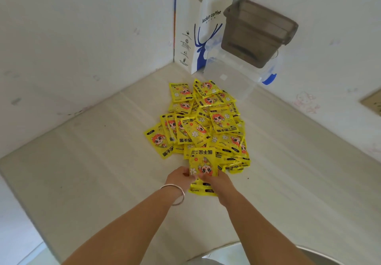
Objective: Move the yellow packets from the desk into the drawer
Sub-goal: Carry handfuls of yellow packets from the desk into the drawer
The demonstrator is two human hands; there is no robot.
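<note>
Yellow packets (203,124) lie heaped on the desk (82,161) just beyond my hands; my left hand (179,177) and right hand (219,182) pinch a small stack (203,162) at the heap's near edge.

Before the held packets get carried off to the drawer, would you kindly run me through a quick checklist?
1. Left hand grips the held packets: ok.
2. Right hand grips the same packets: ok.
3. Held packets lifted off the pile: cannot tell.
4. Drawer in sight and open: cannot tell, none visible.
5. Desk near the hands free of obstacles: ok.
6. Paper bag and plastic box away from the hands: ok.
</note>
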